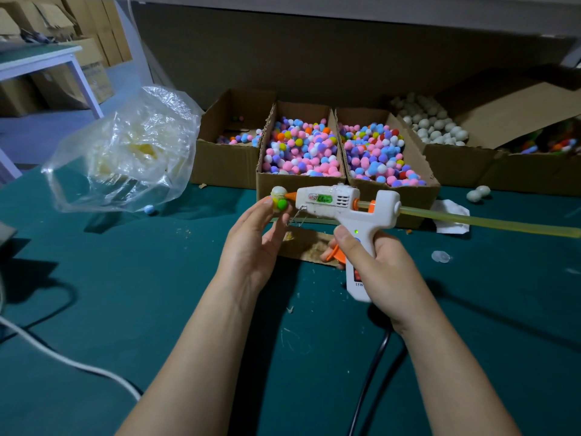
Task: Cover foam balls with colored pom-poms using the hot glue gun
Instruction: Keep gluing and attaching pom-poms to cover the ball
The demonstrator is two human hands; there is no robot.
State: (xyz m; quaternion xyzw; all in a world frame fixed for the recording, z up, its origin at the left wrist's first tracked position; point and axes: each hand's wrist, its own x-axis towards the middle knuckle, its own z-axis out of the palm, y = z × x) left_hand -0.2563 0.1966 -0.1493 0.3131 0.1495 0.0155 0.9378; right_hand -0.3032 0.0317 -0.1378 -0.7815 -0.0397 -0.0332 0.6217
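Two bare forearms (195,357) reach over the green table (110,294), so the work sits high, close to the supplies. The right hand (374,265) is wrapped round the handle of the glue gun (339,206), with one finger on the orange trigger (333,254), ready to feed the glue stick (471,219) sticking out behind. The left hand (254,240) pinches the foam ball (278,196) at its fingertips, probably to keep skin off the hot nozzle (290,195), which touches the ball's bare upper side. A green pom-pom (282,203) and a yellow one sit lower on the ball. Open boxes of pom-poms (301,152) stand just behind, within easy reach. Spare foam balls (437,127) fill a box to the right.
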